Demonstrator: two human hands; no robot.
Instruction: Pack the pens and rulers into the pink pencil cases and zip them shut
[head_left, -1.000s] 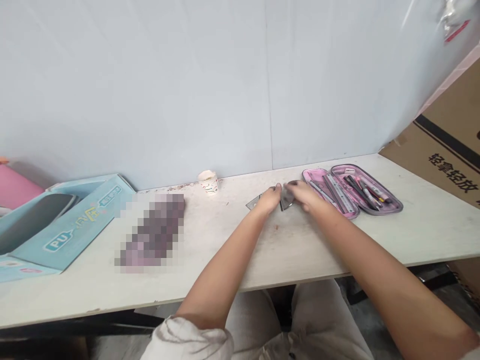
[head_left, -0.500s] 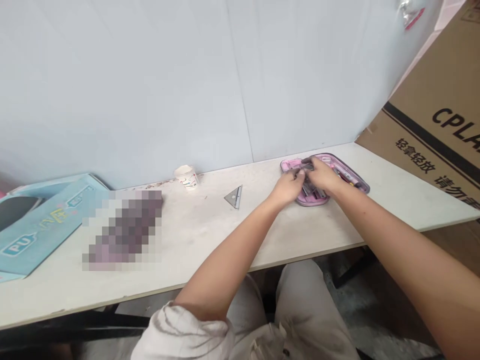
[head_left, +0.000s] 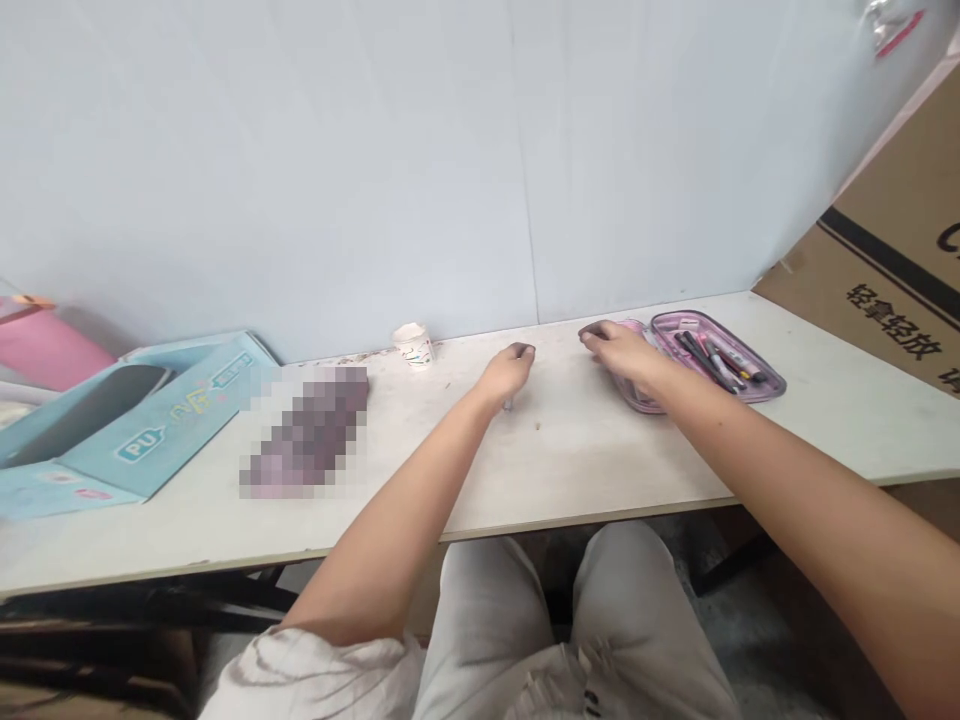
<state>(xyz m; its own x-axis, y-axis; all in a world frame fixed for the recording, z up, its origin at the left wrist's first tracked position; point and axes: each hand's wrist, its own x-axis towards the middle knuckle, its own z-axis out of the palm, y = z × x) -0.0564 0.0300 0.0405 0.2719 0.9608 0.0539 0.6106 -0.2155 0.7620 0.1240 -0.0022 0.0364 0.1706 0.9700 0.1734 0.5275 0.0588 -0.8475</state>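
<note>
My left hand (head_left: 510, 373) is over the table with its fingers curled together. A small end of the triangular set square (head_left: 508, 405) shows just below it; the hand covers the rest. My right hand (head_left: 611, 345) is at the left side of the pink and purple pencil case (head_left: 776, 388), its thumb and fingers slightly apart and nothing visible between them. The case lies unfolded, with several pens (head_left: 709, 362) in its right half. My right hand and forearm hide part of its left half.
A paper cup (head_left: 414, 347) stands near the wall. Left of it are a blurred-out purple item (head_left: 307, 435) and a light-blue cardboard box (head_left: 187, 410). A large brown carton (head_left: 892, 250) is at the right. The table's front edge (head_left: 600, 508) runs above my knees.
My hands have come apart from over the pencil case. The left has moved left to the set square; the right has shifted slightly left, uncovering the pens. The view has turned left.
</note>
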